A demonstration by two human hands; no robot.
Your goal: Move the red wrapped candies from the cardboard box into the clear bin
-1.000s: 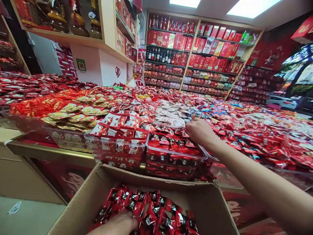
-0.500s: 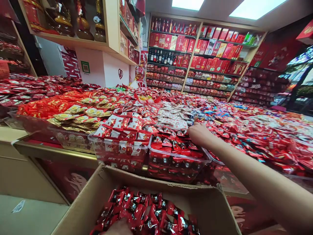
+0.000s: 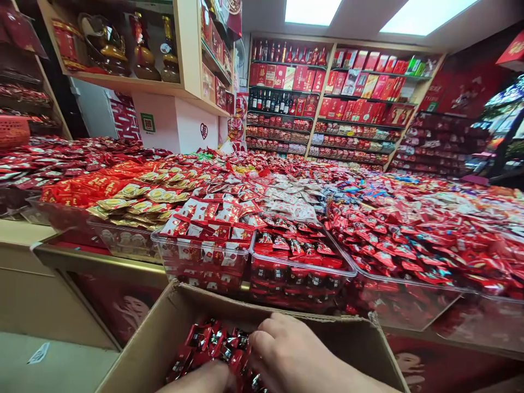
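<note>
An open cardboard box [image 3: 164,322] at the bottom of the view holds red and black wrapped candies [image 3: 215,341]. My right hand [image 3: 282,349] reaches into it from the right, fingers curled down among the candies, with their tips hidden. Low in the box is my left hand [image 3: 204,376], its fingers buried or out of sight between the wrappers. Just beyond the box stands a clear bin [image 3: 303,273] of similar dark-red packets. To its left is another clear bin [image 3: 200,251] with red and white packets.
Many more bins of wrapped candies cover the counter, including gold packets [image 3: 151,196] and a red heap [image 3: 388,234] to the right. Shelves [image 3: 323,98] with bottles and red boxes line the back wall. A wooden cabinet [image 3: 190,54] juts out at upper left.
My right hand has moved from the dark-red packets in the bin down into the cardboard box. My left hand stays low in the box, slightly further right. The view has shifted slightly.
</note>
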